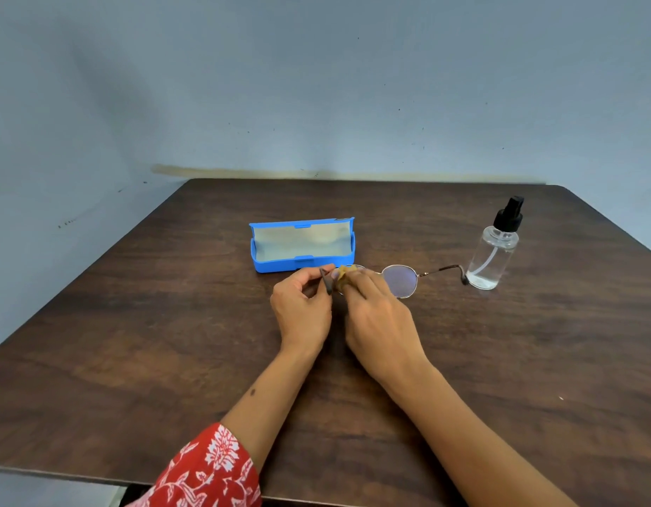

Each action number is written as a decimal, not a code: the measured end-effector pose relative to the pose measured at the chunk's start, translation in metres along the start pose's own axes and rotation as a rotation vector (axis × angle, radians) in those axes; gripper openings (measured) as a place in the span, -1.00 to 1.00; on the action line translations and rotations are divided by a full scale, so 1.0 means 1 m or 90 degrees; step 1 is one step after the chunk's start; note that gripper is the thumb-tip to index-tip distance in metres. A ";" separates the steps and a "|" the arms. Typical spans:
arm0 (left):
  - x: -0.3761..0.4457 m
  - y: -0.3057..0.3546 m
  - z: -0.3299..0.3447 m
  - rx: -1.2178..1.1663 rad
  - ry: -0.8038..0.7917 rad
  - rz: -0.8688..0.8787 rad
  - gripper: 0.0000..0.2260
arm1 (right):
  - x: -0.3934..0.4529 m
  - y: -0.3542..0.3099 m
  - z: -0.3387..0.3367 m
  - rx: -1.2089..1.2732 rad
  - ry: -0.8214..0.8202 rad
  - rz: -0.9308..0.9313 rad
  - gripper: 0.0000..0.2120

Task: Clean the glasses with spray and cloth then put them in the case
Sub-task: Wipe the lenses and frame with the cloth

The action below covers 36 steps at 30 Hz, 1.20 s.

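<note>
Glasses [404, 280] with thin gold-coloured wire rims and round, faintly violet-tinted lenses sit between both hands, near the middle of the dark wooden table [133, 342]. One brown-tipped temple stretches out to the right, its curved end lying just beside the base of the spray bottle [494, 250], a clear cylinder with a black pump top and a little liquid at the bottom. The left hand [303, 305] pinches the other temple's dark end between curled fingers. The right hand [377, 309] presses a small yellowish-tan cloth [344, 278] against the left lens, fingers curled round the cloth; that lens is mostly hidden. Just behind the hands stands the blue glasses case [302, 247], lid open, pale lining showing.
</note>
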<state>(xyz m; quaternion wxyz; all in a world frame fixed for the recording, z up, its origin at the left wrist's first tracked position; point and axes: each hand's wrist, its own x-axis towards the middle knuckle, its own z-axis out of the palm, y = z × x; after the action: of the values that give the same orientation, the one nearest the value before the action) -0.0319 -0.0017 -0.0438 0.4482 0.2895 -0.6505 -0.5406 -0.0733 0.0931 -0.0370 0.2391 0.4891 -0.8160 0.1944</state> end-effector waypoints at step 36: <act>0.006 -0.008 -0.002 -0.044 0.057 -0.037 -0.92 | -0.007 0.006 -0.004 0.040 -0.002 -0.022 -0.72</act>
<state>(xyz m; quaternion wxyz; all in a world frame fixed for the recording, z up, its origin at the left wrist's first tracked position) -0.0337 -0.0093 -0.0500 0.4706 0.3162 -0.6020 -0.5623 -0.0754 0.1028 -0.0381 0.2257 0.5106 -0.8013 0.2151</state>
